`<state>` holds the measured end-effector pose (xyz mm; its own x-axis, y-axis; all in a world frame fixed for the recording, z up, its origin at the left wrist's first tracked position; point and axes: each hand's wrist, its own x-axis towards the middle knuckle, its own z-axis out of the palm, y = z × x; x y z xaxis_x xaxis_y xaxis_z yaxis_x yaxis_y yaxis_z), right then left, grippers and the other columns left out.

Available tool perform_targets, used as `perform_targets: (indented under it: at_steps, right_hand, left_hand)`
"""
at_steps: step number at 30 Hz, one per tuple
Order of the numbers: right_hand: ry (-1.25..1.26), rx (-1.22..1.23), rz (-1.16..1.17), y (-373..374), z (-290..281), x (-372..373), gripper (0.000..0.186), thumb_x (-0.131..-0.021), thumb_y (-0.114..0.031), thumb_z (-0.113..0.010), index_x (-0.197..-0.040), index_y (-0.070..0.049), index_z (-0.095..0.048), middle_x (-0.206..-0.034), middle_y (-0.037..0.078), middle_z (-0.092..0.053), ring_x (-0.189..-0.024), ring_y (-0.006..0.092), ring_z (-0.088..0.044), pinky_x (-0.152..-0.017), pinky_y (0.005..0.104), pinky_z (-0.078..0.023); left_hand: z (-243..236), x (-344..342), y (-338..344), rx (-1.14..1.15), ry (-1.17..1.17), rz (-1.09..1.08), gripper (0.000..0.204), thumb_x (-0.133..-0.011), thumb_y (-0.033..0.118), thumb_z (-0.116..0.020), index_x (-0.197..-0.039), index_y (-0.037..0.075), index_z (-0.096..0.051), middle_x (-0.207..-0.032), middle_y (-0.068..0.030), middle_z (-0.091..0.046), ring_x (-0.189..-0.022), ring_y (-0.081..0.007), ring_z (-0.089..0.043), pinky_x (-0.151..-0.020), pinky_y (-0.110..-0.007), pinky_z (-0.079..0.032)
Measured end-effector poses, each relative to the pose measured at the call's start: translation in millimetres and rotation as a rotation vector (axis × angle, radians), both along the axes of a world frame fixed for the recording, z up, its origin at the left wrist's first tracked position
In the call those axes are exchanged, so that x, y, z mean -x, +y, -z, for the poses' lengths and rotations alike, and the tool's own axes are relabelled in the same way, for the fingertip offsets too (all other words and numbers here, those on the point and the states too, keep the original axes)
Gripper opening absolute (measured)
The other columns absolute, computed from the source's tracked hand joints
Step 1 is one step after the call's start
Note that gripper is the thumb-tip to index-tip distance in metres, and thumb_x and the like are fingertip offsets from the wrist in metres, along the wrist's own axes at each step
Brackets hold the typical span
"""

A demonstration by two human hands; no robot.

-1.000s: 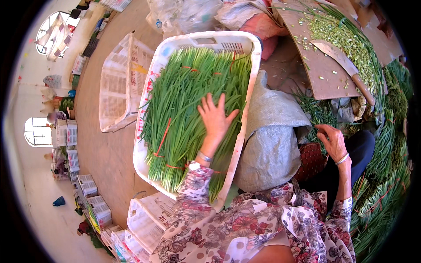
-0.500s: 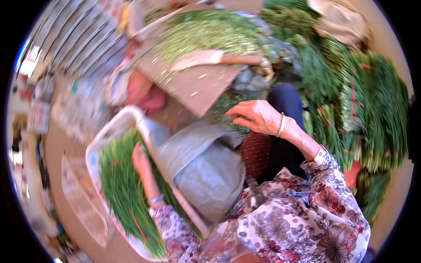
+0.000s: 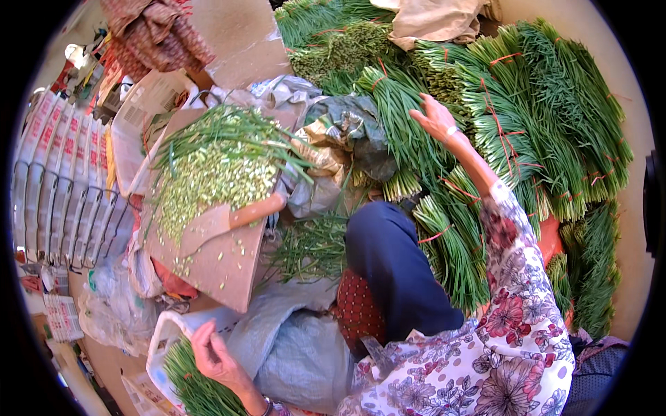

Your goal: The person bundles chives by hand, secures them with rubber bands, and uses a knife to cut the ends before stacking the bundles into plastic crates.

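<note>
My right hand (image 3: pixel 436 119) reaches out over a big pile of bundled green chives (image 3: pixel 513 132) tied with red bands; its fingers are spread and touch the bunches, holding nothing. My left hand (image 3: pixel 216 357) rests at the lower left on loose chives (image 3: pixel 198 388) lying in a white plastic basket (image 3: pixel 161 331), fingers apart. Between the hands a brown board (image 3: pixel 229 267) carries chopped green stems (image 3: pixel 211 177) and a cleaver (image 3: pixel 232 218) with a wooden handle. My knee in dark blue trousers (image 3: pixel 392 267) sits in the middle.
A grey sack (image 3: pixel 298 347) lies by the basket. Stacked white crates (image 3: pixel 59 187) line the left side. Crumpled bags (image 3: pixel 340 132) and loose chives (image 3: pixel 312 246) lie beside the board. A patterned cloth (image 3: pixel 156 35) and cardboard (image 3: pixel 243 38) are at the top.
The view has swung to the right, toward the chive pile. My right hand has stretched out further onto the bundles. My left hand stays on the chives in the basket.
</note>
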<state>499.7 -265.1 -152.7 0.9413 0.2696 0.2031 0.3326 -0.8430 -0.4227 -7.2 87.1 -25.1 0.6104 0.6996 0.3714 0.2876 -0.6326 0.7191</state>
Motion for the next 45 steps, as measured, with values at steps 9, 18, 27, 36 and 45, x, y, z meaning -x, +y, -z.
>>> perform_targets:
  at_steps: [9,18,27,36,45]
  right_hand:
    - [0.396,0.558,0.330,87.6,64.8,-131.2,0.121,-0.058,-0.068,-0.078,-0.149,-0.012,-0.023,-0.138,0.025,-0.044,-0.128,0.0393,-0.044,-0.104,0.0558,-0.032]
    - [0.291,0.108,0.209,39.6,64.8,-123.4,0.075,-0.065,-0.027,-0.068,-0.133,-0.006,-0.045,-0.103,0.023,-0.067,-0.095,0.0393,-0.065,-0.084,0.0452,-0.051]
    - [-0.314,-0.334,-0.280,24.7,-94.7,89.4,0.090,-0.057,-0.003,-0.073,-0.140,-0.009,-0.039,-0.106,0.018,-0.055,-0.097,0.0392,-0.056,-0.082,0.0432,-0.049]
    - [-0.624,-0.603,-0.601,130.4,-199.4,231.2,0.088,-0.051,-0.006,-0.078,-0.134,-0.011,-0.050,-0.105,0.012,-0.054,-0.094,0.0313,-0.057,-0.079,0.0387,-0.051]
    - [-0.264,-0.389,-1.030,193.2,-165.2,282.1,0.083,-0.063,-0.018,-0.080,-0.138,-0.017,-0.044,-0.122,0.012,-0.049,-0.113,0.0333,-0.050,-0.095,0.0438,-0.042]
  left_hand:
    - [7.3,-94.5,-24.6,0.106,0.209,0.208,0.012,-0.083,-0.004,-0.058,-0.092,-0.003,-0.067,-0.083,-0.0111,-0.069,-0.078,-0.0190,-0.064,-0.074,-0.028,-0.050]
    - [12.8,-140.9,-31.6,0.289,0.232,0.324,0.015,-0.086,-0.002,-0.059,-0.099,-0.004,-0.066,-0.087,-0.0114,-0.069,-0.082,-0.0165,-0.065,-0.076,-0.026,-0.050]
    - [-12.9,-211.6,-55.3,0.764,0.023,0.620,0.062,-0.089,0.016,-0.065,-0.140,-0.007,-0.038,-0.136,-0.0207,-0.051,-0.131,-0.0260,-0.045,-0.111,-0.038,-0.031]
    - [-108.2,-227.2,-62.0,0.934,-0.781,0.698,0.070,-0.083,0.025,-0.070,-0.137,-0.006,-0.038,-0.132,-0.0167,-0.053,-0.122,-0.0268,-0.051,-0.107,-0.039,-0.038]
    - [-173.0,-49.8,87.0,0.770,-1.062,0.407,0.055,-0.086,0.030,-0.065,-0.128,-0.002,-0.051,-0.122,-0.0164,-0.061,-0.111,-0.0285,-0.060,-0.102,-0.044,-0.046]
